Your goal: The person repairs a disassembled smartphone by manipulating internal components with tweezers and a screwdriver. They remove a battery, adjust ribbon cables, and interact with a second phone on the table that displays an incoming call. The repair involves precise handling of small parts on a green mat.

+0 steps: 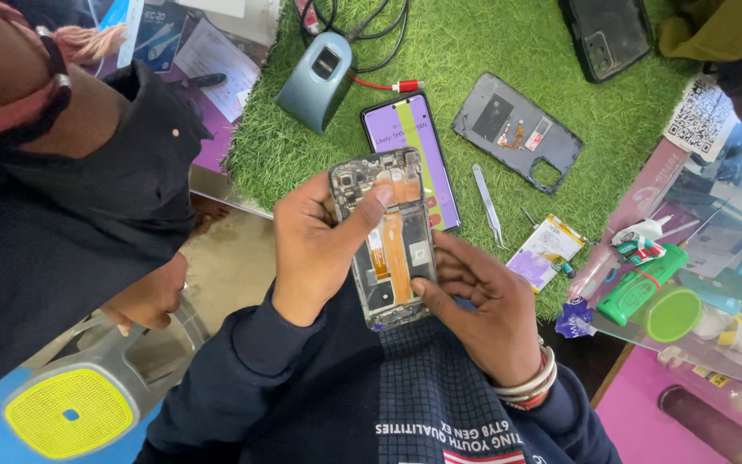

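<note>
In the head view an opened smartphone [384,239] — back cover removed, orange flex cable and circuit boards exposed — is held upright above the lap, in front of the edge of a green artificial-grass mat [465,51]; the left hand [319,249] is wrapped around its left edge, the fingers curled behind and the thumb pressed across the upper part of the frame; the right hand [483,301] is closed on the lower right side, its thumb tip laid on the inner frame near the bottom and its fingers tucked behind; on the mat, just beyond the held phone, a second smartphone [427,142] is seen lying face up with a lit purple and yellow screen; beside it metal tweezers [488,204] are laid, and further right a grey back cover [517,133] lies inside up; a small battery pack [547,251] rests near the mat's edge — a grey fingerprint scanner [318,79] is placed at the mat's far left.
</note>
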